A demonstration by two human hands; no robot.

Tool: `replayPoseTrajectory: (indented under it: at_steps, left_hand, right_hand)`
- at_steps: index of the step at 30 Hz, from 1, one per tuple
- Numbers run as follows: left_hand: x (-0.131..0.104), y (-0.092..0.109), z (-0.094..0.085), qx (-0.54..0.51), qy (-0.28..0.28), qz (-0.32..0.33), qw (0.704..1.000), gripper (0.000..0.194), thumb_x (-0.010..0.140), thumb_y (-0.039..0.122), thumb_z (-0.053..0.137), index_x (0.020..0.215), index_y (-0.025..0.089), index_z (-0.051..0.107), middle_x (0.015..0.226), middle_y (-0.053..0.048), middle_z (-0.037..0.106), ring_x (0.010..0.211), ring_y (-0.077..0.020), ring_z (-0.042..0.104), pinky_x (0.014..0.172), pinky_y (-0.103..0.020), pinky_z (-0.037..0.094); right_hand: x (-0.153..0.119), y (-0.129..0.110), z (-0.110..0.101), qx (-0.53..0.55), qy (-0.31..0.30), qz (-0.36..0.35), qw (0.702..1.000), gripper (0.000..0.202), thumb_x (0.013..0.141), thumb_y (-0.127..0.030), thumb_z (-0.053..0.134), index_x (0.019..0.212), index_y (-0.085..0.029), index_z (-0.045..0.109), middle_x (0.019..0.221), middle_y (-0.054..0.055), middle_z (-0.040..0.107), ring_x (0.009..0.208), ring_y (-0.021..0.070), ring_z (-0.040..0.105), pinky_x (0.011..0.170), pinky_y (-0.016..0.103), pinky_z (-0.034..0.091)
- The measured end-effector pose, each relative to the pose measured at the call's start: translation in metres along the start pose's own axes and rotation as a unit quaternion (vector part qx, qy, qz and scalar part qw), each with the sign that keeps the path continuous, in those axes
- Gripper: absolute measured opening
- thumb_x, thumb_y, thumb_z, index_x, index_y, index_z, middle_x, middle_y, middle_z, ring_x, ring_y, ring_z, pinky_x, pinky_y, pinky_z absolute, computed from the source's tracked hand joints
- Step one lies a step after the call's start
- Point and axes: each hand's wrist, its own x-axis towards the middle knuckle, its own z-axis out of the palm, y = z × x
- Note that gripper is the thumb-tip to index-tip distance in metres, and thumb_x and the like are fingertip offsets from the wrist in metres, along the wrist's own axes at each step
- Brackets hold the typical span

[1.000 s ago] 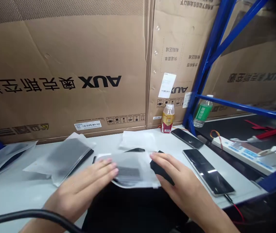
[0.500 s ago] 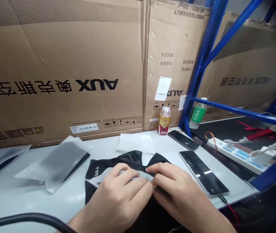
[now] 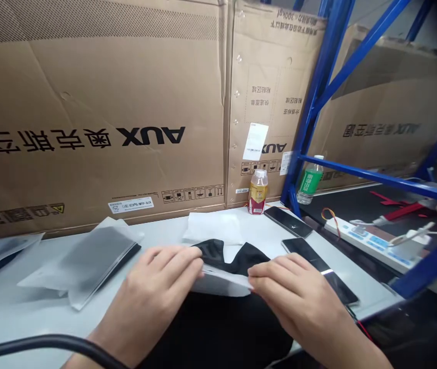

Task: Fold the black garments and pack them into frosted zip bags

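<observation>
A black garment (image 3: 218, 328) with a cut-out at its far edge lies on the table in front of me. Across it runs a narrow white sheet (image 3: 224, 283), thin and slightly creased. My left hand (image 3: 160, 287) pinches the sheet's left end, its fingers bent over the fabric. At the other end, my right hand (image 3: 299, 292) grips the sheet between thumb and fingertips. Both palms face down, and the thumbs are mostly hidden. Whether either hand also holds some of the fabric, I cannot tell.
Frosted bags with dark contents (image 3: 91, 261) lie at left. A white sheet or pouch (image 3: 213, 228), a drink bottle (image 3: 257, 192) and two phones (image 3: 287, 221) are farther back. Large cartons (image 3: 99, 102) and a blue rack (image 3: 318, 97) bound the table. A black cable (image 3: 49, 342) curves at lower left.
My hands have moved apart, left hand leftward and right hand slightly rightward. More of the white sheet shows between them, and the garment's white lettering is now covered.
</observation>
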Motion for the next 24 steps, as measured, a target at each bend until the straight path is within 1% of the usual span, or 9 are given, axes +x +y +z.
replayPoseTrajectory:
  at_steps: [4, 7, 10, 12, 15, 18, 21, 22, 24]
  left_hand:
    - [-0.021, -0.029, -0.001, 0.051, -0.020, -0.046, 0.997, 0.022, 0.110, 0.012, 0.043, 0.101, 0.019, 0.062, 0.102, -0.005, 0.073, 0.081, -0.0211, 0.063, 0.077, -0.037, 0.043]
    - [-0.033, -0.034, -0.002, 0.011, -0.030, -0.071, 0.997, 0.024, 0.111, 0.017, 0.041, 0.097, 0.021, 0.060, 0.090, -0.002, 0.070, 0.073, -0.0192, 0.061, 0.071, -0.035, 0.043]
    - [-0.037, -0.026, -0.005, -0.065, -0.043, -0.101, 0.992, 0.019, 0.110, 0.023, 0.045, 0.097, 0.022, 0.058, 0.084, 0.000, 0.067, 0.070, -0.0180, 0.061, 0.067, -0.032, 0.045]
    - [-0.037, -0.018, -0.009, -0.107, -0.046, -0.110, 0.987, 0.017, 0.110, 0.023, 0.047, 0.098, 0.023, 0.058, 0.083, 0.001, 0.067, 0.070, -0.0178, 0.062, 0.067, -0.031, 0.047]
    - [-0.035, -0.006, -0.014, -0.136, -0.043, -0.101, 0.985, 0.017, 0.109, 0.020, 0.047, 0.097, 0.024, 0.059, 0.081, 0.001, 0.066, 0.070, -0.0176, 0.062, 0.069, -0.031, 0.048]
    - [-0.035, 0.006, -0.015, -0.147, -0.046, -0.089, 0.984, 0.019, 0.108, 0.015, 0.046, 0.097, 0.024, 0.059, 0.079, 0.001, 0.066, 0.068, -0.0175, 0.061, 0.068, -0.031, 0.048]
    - [-0.036, 0.013, -0.013, -0.131, -0.056, -0.065, 0.988, 0.024, 0.108, 0.015, 0.044, 0.093, 0.024, 0.060, 0.075, 0.001, 0.065, 0.064, -0.0180, 0.060, 0.066, -0.031, 0.048]
    - [-0.036, 0.015, -0.012, -0.117, -0.054, -0.058, 0.990, 0.025, 0.109, 0.016, 0.043, 0.093, 0.024, 0.060, 0.074, 0.001, 0.065, 0.064, -0.0185, 0.060, 0.065, -0.032, 0.048]
    - [-0.036, 0.019, -0.012, -0.091, -0.048, -0.046, 0.994, 0.023, 0.112, 0.026, 0.044, 0.101, 0.024, 0.064, 0.078, -0.001, 0.069, 0.067, -0.0202, 0.062, 0.066, -0.034, 0.051]
  right_hand:
    - [-0.007, 0.023, -0.007, -0.014, 0.009, 0.041, 0.999, 0.020, 0.106, -0.010, 0.051, 0.100, -0.024, 0.064, 0.103, 0.002, 0.077, 0.084, 0.0181, 0.069, 0.076, 0.035, 0.049]
    - [-0.007, 0.028, -0.011, 0.003, -0.015, 0.081, 0.997, 0.017, 0.108, -0.015, 0.051, 0.101, -0.025, 0.062, 0.109, 0.004, 0.074, 0.092, 0.0200, 0.070, 0.081, 0.036, 0.052]
    - [-0.002, 0.018, -0.016, 0.032, -0.018, 0.096, 0.995, 0.018, 0.106, -0.017, 0.053, 0.119, -0.027, 0.062, 0.130, 0.008, 0.068, 0.114, 0.0237, 0.067, 0.092, 0.039, 0.056]
    - [0.004, 0.005, -0.019, 0.047, -0.023, 0.066, 0.996, 0.027, 0.103, -0.013, 0.053, 0.123, -0.028, 0.063, 0.140, 0.009, 0.065, 0.124, 0.0253, 0.063, 0.097, 0.040, 0.056]
    - [0.016, -0.013, -0.019, 0.038, -0.054, 0.024, 0.998, 0.037, 0.098, -0.004, 0.050, 0.120, -0.027, 0.069, 0.139, 0.007, 0.069, 0.119, 0.0274, 0.065, 0.095, 0.044, 0.058]
    - [0.027, -0.024, -0.012, 0.018, -0.099, 0.033, 0.994, 0.029, 0.098, -0.017, 0.062, 0.125, -0.024, 0.071, 0.141, 0.009, 0.071, 0.116, 0.0326, 0.068, 0.095, 0.052, 0.061]
    - [0.033, -0.029, 0.001, -0.004, -0.164, 0.037, 0.986, 0.034, 0.086, -0.039, 0.084, 0.114, -0.019, 0.076, 0.147, 0.016, 0.066, 0.124, 0.0428, 0.066, 0.094, 0.060, 0.063]
    - [0.034, -0.030, 0.004, -0.009, -0.177, 0.028, 0.984, 0.030, 0.084, -0.038, 0.086, 0.104, -0.019, 0.077, 0.149, 0.017, 0.065, 0.128, 0.0449, 0.064, 0.094, 0.061, 0.063]
    - [0.034, -0.032, 0.005, -0.005, -0.174, 0.007, 0.985, 0.011, 0.087, -0.028, 0.082, 0.088, -0.020, 0.075, 0.152, 0.015, 0.063, 0.138, 0.0437, 0.058, 0.100, 0.059, 0.061]
